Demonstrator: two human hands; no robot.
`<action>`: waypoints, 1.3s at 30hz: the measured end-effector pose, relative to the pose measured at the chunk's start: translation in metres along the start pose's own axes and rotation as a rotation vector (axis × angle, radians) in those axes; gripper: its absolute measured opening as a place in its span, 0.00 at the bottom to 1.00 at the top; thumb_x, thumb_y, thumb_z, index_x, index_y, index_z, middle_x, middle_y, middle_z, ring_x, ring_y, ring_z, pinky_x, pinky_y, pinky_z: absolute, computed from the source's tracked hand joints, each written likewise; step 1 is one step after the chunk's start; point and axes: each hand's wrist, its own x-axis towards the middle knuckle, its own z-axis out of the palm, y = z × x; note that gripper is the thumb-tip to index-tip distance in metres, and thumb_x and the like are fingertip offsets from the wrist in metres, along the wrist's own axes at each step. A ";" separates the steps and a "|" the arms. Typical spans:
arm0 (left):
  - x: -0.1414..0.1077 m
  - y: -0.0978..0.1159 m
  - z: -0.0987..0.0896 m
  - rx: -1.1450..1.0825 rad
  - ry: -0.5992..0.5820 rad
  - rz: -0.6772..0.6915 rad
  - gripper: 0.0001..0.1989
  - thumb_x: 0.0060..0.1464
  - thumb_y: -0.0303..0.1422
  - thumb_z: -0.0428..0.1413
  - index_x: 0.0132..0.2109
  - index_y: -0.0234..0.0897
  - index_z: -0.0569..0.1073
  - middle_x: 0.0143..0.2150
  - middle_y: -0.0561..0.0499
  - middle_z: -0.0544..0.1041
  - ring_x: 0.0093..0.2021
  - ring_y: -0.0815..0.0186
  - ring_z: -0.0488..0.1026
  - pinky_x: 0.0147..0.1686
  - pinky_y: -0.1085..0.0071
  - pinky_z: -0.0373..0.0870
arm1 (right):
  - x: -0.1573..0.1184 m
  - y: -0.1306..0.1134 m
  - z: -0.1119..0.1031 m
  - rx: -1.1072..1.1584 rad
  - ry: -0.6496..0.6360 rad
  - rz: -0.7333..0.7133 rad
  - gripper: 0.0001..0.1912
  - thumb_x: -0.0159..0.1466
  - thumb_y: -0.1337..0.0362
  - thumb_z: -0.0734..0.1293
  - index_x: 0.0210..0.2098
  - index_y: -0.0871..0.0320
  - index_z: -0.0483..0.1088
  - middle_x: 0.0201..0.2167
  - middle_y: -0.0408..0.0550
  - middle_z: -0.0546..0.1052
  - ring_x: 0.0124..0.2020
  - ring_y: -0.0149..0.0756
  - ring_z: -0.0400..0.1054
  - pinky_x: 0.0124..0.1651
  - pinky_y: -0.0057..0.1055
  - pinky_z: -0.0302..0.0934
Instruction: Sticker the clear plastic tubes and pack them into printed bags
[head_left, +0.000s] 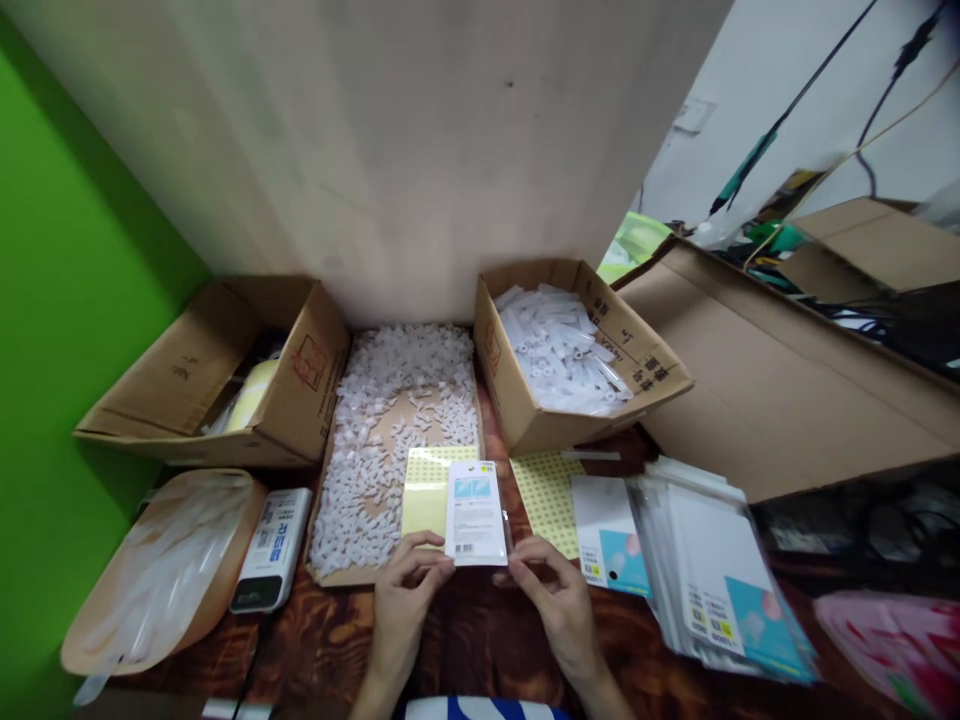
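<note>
A white printed packet (474,525) with a blue picture panel, a barcode and a transparent edge on its right is held upright in front of me. My left hand (409,590) pinches its lower left corner between thumb and fingers. At the lower right edge, the thumb and forefinger of my right hand (553,600) are closed on the packet's transparent margin. Behind the packet lies a yellow sticker sheet (426,490), partly covered by it. To the right, another yellow sticker sheet (544,500) rests beside a white and blue card (611,530).
A shallow cardboard tray (319,560) holds many small white pieces. Cardboard boxes stand left (180,360) and right (525,425), the right one full of translucent tubes (559,350). Stacked packets (720,570), a peach basin (217,620) of plastic strips and a white device (271,550) flank my hands.
</note>
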 end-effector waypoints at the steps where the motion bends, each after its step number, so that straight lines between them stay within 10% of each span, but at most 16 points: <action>1: -0.003 -0.001 0.001 0.004 -0.002 -0.047 0.12 0.47 0.42 0.69 0.28 0.37 0.84 0.38 0.43 0.81 0.37 0.57 0.80 0.33 0.69 0.78 | -0.004 0.005 0.000 0.050 0.011 0.063 0.09 0.64 0.56 0.75 0.35 0.56 0.78 0.34 0.48 0.76 0.30 0.40 0.76 0.37 0.37 0.75; 7: -0.009 0.002 0.003 0.079 -0.003 -0.167 0.12 0.48 0.40 0.67 0.27 0.36 0.83 0.24 0.47 0.81 0.29 0.60 0.77 0.33 0.70 0.74 | -0.011 0.015 -0.004 0.111 0.035 0.177 0.13 0.58 0.56 0.79 0.35 0.57 0.79 0.31 0.49 0.81 0.32 0.45 0.81 0.41 0.39 0.77; 24: -0.019 0.004 0.014 -0.069 0.054 -0.377 0.20 0.48 0.49 0.66 0.29 0.34 0.80 0.25 0.45 0.83 0.27 0.58 0.81 0.33 0.67 0.79 | -0.002 0.019 -0.006 -0.038 0.060 0.240 0.15 0.62 0.52 0.76 0.31 0.56 0.74 0.22 0.45 0.79 0.25 0.40 0.78 0.34 0.30 0.71; 39: -0.012 0.000 0.027 0.024 0.133 -0.456 0.20 0.48 0.48 0.61 0.20 0.39 0.68 0.13 0.54 0.72 0.14 0.68 0.69 0.17 0.75 0.65 | 0.001 0.014 0.018 -0.281 0.151 0.174 0.25 0.64 0.41 0.69 0.24 0.54 0.63 0.15 0.40 0.70 0.16 0.34 0.66 0.24 0.29 0.62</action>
